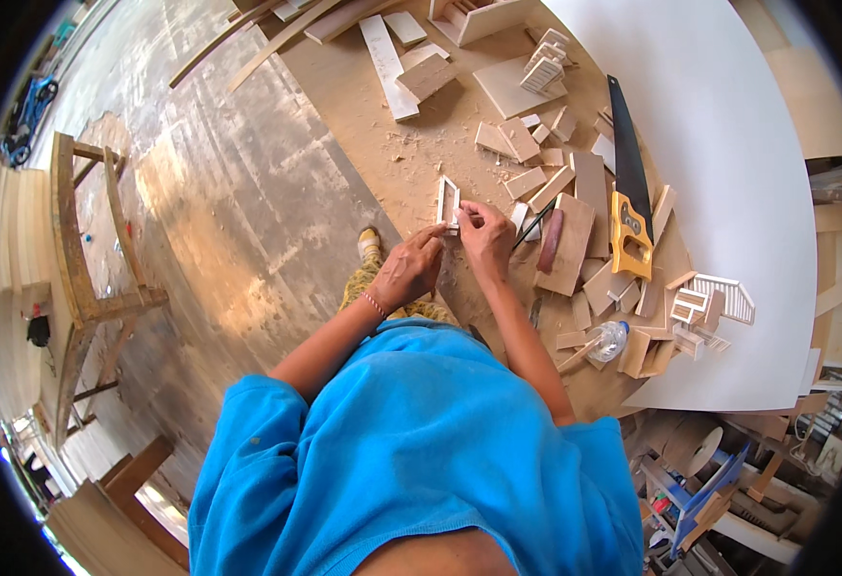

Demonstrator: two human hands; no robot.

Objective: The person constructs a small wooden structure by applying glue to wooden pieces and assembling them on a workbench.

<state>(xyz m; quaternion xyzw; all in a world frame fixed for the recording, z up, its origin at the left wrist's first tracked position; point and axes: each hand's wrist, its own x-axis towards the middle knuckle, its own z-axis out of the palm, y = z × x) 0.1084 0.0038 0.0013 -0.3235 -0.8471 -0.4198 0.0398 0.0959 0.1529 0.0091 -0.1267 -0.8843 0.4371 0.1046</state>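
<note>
Floor (272, 182): grey concrete, worn, stained; bright patches (171, 187), ten o'clock. Wooden chair-like frame (75, 254), nine o'clock. Blue wheeled vehicle (27, 117), ten o'clock. Brown worktop (344, 108), twelve o'clock. White surface (728, 144), two o'clock. Assorted clutter (707, 501), four o'clock.

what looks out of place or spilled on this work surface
Two things: a clear plastic bottle sits among wood pieces, odd as the only bottle in that pile, though whether it has tipped is unclear. Loose wood shavings litter the surface beyond the small pale frame.
</note>
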